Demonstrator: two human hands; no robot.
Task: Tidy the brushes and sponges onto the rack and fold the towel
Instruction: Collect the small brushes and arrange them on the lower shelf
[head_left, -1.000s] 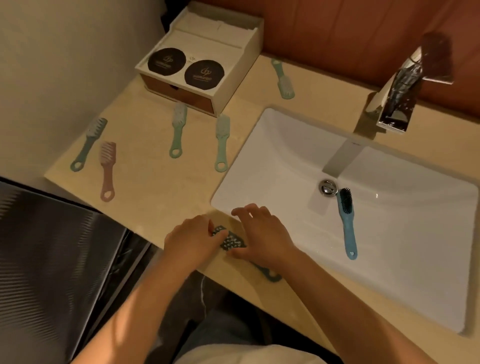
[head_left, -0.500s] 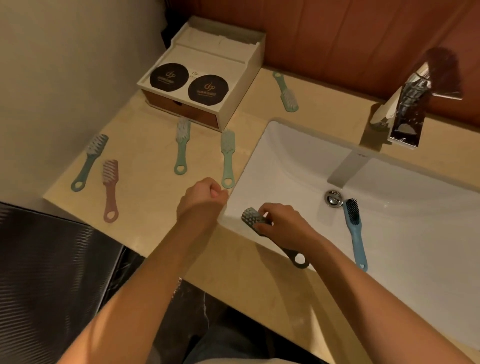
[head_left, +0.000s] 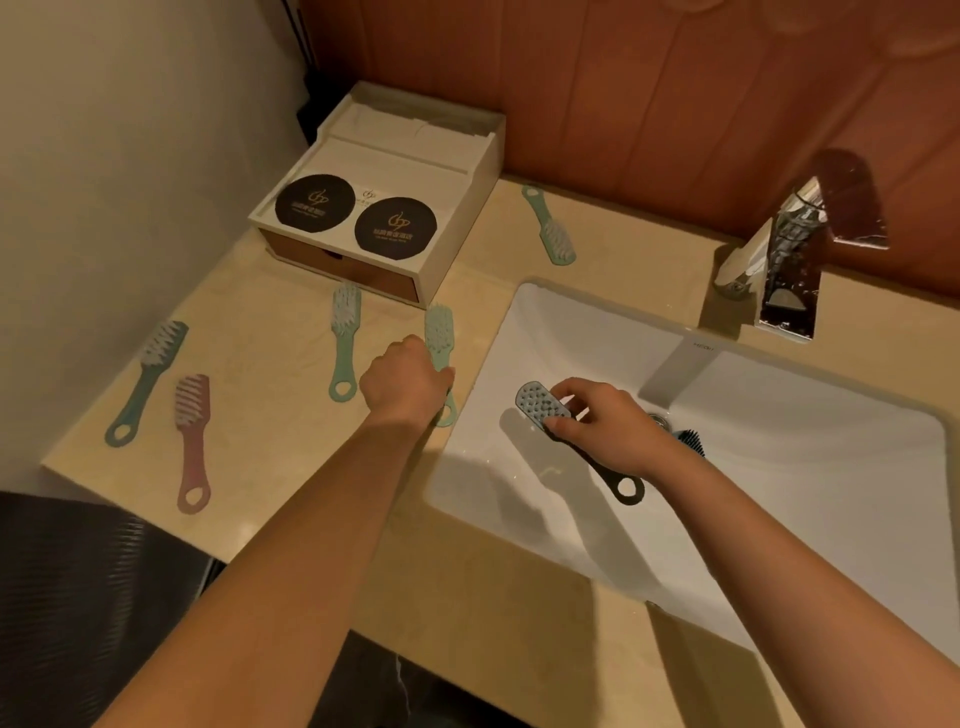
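My right hand holds a dark brush by its handle over the white sink, its head pointing left. A blue brush lies in the basin, mostly hidden behind that hand. My left hand is curled over the handle of a light green brush on the counter beside the sink. Another green brush lies just left of it. A grey-green brush and a pink brush lie at the counter's left end. One more green brush lies behind the sink.
A white box with two black round discs on top stands at the back left of the beige counter. A chrome tap rises behind the sink. A wall runs along the left, wood panelling behind.
My right hand has lifted the dark brush from the counter's front edge out over the sink. My left hand has let go of it and moved up onto the light green brush's handle.
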